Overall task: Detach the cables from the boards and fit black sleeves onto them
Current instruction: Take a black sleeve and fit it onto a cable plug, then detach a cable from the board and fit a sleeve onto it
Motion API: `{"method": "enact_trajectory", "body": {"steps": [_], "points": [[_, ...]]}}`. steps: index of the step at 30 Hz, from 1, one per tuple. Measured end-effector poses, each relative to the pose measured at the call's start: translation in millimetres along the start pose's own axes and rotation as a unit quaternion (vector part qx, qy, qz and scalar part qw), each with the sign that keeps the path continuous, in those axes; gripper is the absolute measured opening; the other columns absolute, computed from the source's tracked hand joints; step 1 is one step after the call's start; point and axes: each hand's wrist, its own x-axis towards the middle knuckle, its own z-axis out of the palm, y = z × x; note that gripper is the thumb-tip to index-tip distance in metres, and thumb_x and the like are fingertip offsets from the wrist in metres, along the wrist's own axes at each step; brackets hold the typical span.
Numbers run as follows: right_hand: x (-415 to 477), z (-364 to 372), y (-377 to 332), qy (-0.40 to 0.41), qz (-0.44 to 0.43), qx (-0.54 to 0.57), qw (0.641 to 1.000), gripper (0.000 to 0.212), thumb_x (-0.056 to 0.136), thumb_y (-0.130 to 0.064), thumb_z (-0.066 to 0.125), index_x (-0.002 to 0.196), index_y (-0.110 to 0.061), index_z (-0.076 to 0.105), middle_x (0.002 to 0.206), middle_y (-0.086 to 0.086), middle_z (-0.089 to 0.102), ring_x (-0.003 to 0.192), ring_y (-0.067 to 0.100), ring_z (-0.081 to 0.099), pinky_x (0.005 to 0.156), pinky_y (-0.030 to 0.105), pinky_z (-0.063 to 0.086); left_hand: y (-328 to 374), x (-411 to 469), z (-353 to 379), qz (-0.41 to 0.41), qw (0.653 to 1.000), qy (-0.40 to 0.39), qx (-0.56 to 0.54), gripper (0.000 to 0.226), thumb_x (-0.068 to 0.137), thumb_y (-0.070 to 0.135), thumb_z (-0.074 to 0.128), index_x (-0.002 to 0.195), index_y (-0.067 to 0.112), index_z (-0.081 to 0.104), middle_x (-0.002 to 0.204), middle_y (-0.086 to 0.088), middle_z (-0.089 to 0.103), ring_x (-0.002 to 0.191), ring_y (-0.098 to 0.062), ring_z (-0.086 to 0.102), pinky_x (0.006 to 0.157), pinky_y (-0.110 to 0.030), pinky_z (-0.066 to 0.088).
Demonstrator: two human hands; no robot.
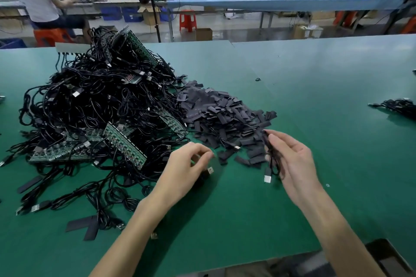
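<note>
Forearms bare, both reaching out over the green desk (315,96).

Left hand (189,164): knuckles up, fingers drawn in toward the thumb, grasping a black cable end (204,174). Its silver plug sticks out under the palm. The back of the hand hides the grip itself, so I cannot see which fingers do the holding.

Right hand (290,162): palm turned inward, thumb and forefinger pinching a thin bundle of cables (273,159), the other fingers only loosely bent. The bundle hangs down across the palm, with one silver plug dangling at its low end, off the desk.

Black sleeves (225,119): a loose pile of flat short pieces, straight ahead of both hands. Its near edge lies just beside my right fingertips.

Heap of cables (90,108): large black tangle to the left, touching the sleeve pile. Green boards (126,141) are buried in it, some flat near the front and one tilted up at the back. Cables cover most of each board, so I cannot count them.

Two longer flat strips (83,225) lie crossed near the left front edge.

Far right: a second cable bunch (398,105), cut off by the frame. Bottom right: a dark flat object (387,256), also cut off and not identifiable.
</note>
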Motion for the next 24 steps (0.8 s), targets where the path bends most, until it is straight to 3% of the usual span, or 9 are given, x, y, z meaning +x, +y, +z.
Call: {"method": "enact_trajectory", "body": {"steps": [5, 7, 9, 11, 13, 15, 16, 20, 24], "points": [[8.5, -52.7, -23.0, 0.135, -0.142, -0.188, 0.962, 0.017, 0.095, -0.008, 0.07, 0.095, -0.023, 0.079, 0.094, -0.004, 0.08, 0.088, 0.006, 0.073, 0.08, 0.014, 0.055, -16.3, -7.9, -4.4, 0.016, 0.995, -0.003, 0.096, 0.008, 0.102, 0.024, 0.061, 0.104, 0.025, 0.069, 0.1, 0.017, 0.058, 0.093, 0.0, 0.057, 0.078, -0.012, 0.044], [11.6, -68.9, -20.7, 0.168, -0.155, -0.298, 0.927, 0.017, 0.095, -0.013, 0.07, 0.092, -0.028, 0.077, 0.089, -0.009, 0.078, 0.086, 0.005, 0.072, 0.076, 0.012, 0.054, -17.4, -9.2, -0.8, 0.021, 0.993, -0.025, 0.11, 0.009, 0.102, 0.026, 0.06, 0.107, 0.026, 0.068, 0.101, 0.018, 0.056, 0.094, -0.003, 0.057, 0.083, -0.02, 0.048], [16.8, -81.5, -14.6, 0.182, -0.138, -0.403, 0.886, 0.012, 0.096, -0.017, 0.069, 0.094, -0.027, 0.076, 0.088, -0.008, 0.075, 0.088, 0.012, 0.072, 0.077, 0.023, 0.055, -17.7, -9.3, 1.4, 0.025, 0.991, -0.043, 0.128, 0.011, 0.102, 0.028, 0.06, 0.11, 0.026, 0.068, 0.103, 0.016, 0.055, 0.096, -0.007, 0.057, 0.09, -0.03, 0.049], [22.3, -88.0, -9.0, 0.176, -0.124, -0.5, 0.839, 0.012, 0.098, -0.015, 0.065, 0.101, -0.018, 0.076, 0.09, -0.001, 0.073, 0.092, 0.023, 0.069, 0.076, 0.029, 0.051, -18.4, -9.7, 1.3, 0.027, 0.988, -0.044, 0.144, 0.013, 0.103, 0.029, 0.06, 0.112, 0.025, 0.067, 0.105, 0.014, 0.055, 0.1, -0.01, 0.056, 0.093, -0.034, 0.048], [29.1, -87.3, -6.9, 0.169, -0.139, -0.612, 0.76, 0.019, 0.101, -0.011, 0.058, 0.11, -0.009, 0.075, 0.103, 0.013, 0.07, 0.098, 0.029, 0.061, 0.075, 0.031, 0.049, -19.1, -10.3, 0.5, 0.027, 0.987, -0.04, 0.152, 0.014, 0.103, 0.029, 0.059, 0.113, 0.025, 0.067, 0.106, 0.013, 0.054, 0.1, -0.01, 0.055, 0.093, -0.033, 0.048], [37.1, -83.5, -8.4, 0.154, -0.151, -0.704, 0.676, 0.024, 0.102, -0.007, 0.055, 0.118, -0.004, 0.073, 0.115, 0.021, 0.067, 0.109, 0.037, 0.051, 0.088, 0.043, 0.047, -18.4, -11.3, 0.5, 0.031, 0.984, -0.041, 0.168, 0.015, 0.104, 0.03, 0.057, 0.115, 0.025, 0.067, 0.107, 0.013, 0.054, 0.101, -0.011, 0.054, 0.094, -0.033, 0.048], [40.6, -78.9, -11.0, 0.15, -0.144, -0.726, 0.655, 0.024, 0.101, -0.006, 0.057, 0.12, -0.003, 0.072, 0.119, 0.023, 0.066, 0.112, 0.039, 0.048, 0.094, 0.046, 0.042, -18.0, -11.5, 0.8, 0.035, 0.983, -0.041, 0.176, 0.016, 0.104, 0.03, 0.057, 0.115, 0.024, 0.067, 0.108, 0.012, 0.054, 0.101, -0.012, 0.054, 0.094, -0.033, 0.047], [38.6, -45.1, -11.3, 0.123, -0.198, -0.723, 0.65, 0.021, 0.099, -0.008, 0.062, 0.117, -0.004, 0.072, 0.117, 0.02, 0.067, 0.111, 0.038, 0.05, 0.095, 0.047, 0.038, -16.9, -10.3, 3.6, 0.043, 0.978, -0.039, 0.201, 0.02, 0.105, 0.032, 0.053, 0.117, 0.023, 0.066, 0.11, 0.009, 0.055, 0.105, -0.013, 0.052, 0.098, -0.036, 0.044], [14.7, 7.4, 19.8, -0.026, -0.225, -0.666, 0.711, 0.025, 0.098, -0.023, 0.068, 0.12, -0.011, 0.072, 0.115, 0.008, 0.066, 0.112, 0.024, 0.05, 0.102, 0.039, 0.041, -15.3, -9.2, 6.8, 0.077, 0.965, -0.062, 0.241, 0.032, 0.098, 0.053, 0.058, 0.116, 0.027, 0.065, 0.111, 0.009, 0.053, 0.106, -0.013, 0.047, 0.094, -0.028, 0.034]]}}
